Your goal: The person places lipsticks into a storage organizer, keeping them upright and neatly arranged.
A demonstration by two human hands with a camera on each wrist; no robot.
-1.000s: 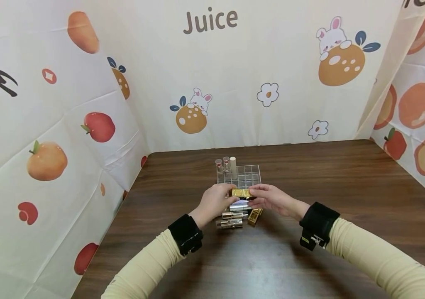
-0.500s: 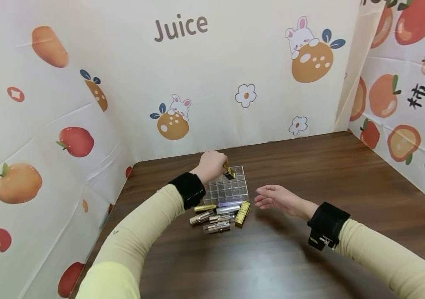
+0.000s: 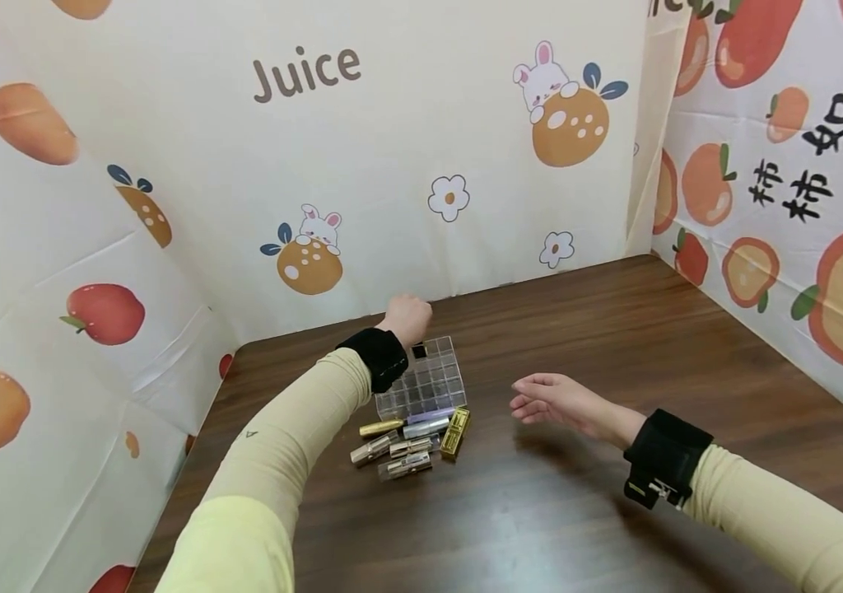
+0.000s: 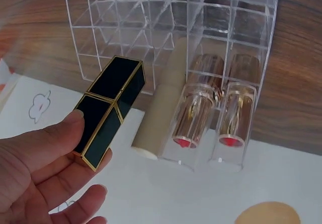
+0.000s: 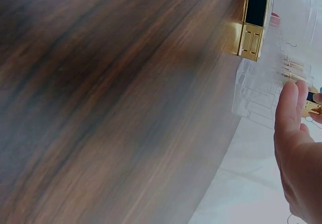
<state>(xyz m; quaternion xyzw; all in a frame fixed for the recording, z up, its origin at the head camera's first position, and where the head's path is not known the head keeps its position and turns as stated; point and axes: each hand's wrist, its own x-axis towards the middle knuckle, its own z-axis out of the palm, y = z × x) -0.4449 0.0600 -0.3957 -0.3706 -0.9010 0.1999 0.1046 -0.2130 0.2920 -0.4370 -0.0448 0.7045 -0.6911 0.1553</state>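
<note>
My left hand [image 3: 407, 319] pinches a black lipstick with gold edges [image 4: 109, 108] between thumb and fingers, over the far side of the clear gridded lipstick organizer [image 3: 458, 375]. In the left wrist view the lipstick is tilted, its end overlapping the outer cells. Beside it a cream tube [image 4: 160, 110] and two clear-capped lipsticks [image 4: 195, 110] with red tips stand in cells along the same edge. My right hand [image 3: 565, 403] hovers to the right of the organizer, fingers relaxed and holding nothing. The left forearm hides part of the organizer in the head view.
In front of the organizer lie several lipsticks on the wooden table [image 3: 540, 519]: a gold rectangular one [image 3: 454, 434], a silver tube [image 3: 426, 427], a purple one [image 3: 430, 415], a slim gold one [image 3: 380, 428] and clear-capped ones [image 3: 404, 466]. A printed cloth [image 3: 392, 132] stands behind.
The left hand has carried the lipstick from between both hands to the organizer's far side. The right hand has let go and drawn off to the right. The head view has turned rightward.
</note>
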